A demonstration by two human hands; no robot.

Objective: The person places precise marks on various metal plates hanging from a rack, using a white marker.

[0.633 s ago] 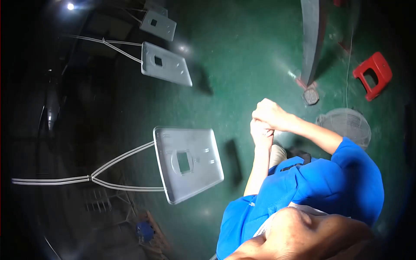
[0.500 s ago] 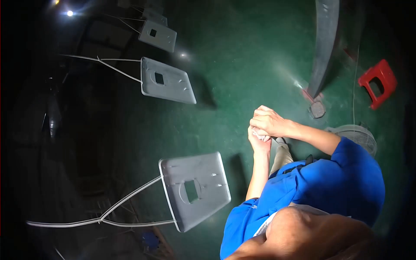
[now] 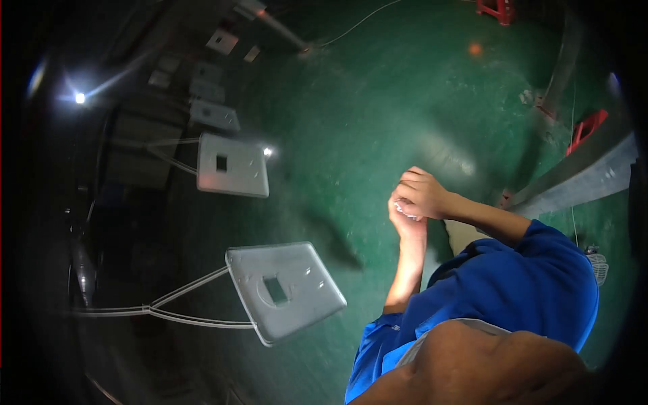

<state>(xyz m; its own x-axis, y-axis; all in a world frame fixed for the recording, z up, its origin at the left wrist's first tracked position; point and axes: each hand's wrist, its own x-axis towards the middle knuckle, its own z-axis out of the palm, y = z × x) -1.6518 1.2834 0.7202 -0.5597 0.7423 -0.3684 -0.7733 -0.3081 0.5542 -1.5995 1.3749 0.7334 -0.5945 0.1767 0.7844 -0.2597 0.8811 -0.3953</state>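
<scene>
In the head view, the right hand (image 3: 425, 194) is resting over the left hand (image 3: 410, 228), their grip holding a small white thing (image 3: 405, 210), mostly hidden between them. Loosening the grip would be risking a drop; leaning left, bumping the grey panel (image 3: 300, 283).

The floor (image 3: 364, 115) is looked down on through a head-worn, wide fisheye lens; the shirt (image 3: 503, 297), left hand (image 3: 408, 226) and right hand (image 3: 425, 194) are seen from close above, and farther floor is taken in toward the view's upper edge.
</scene>
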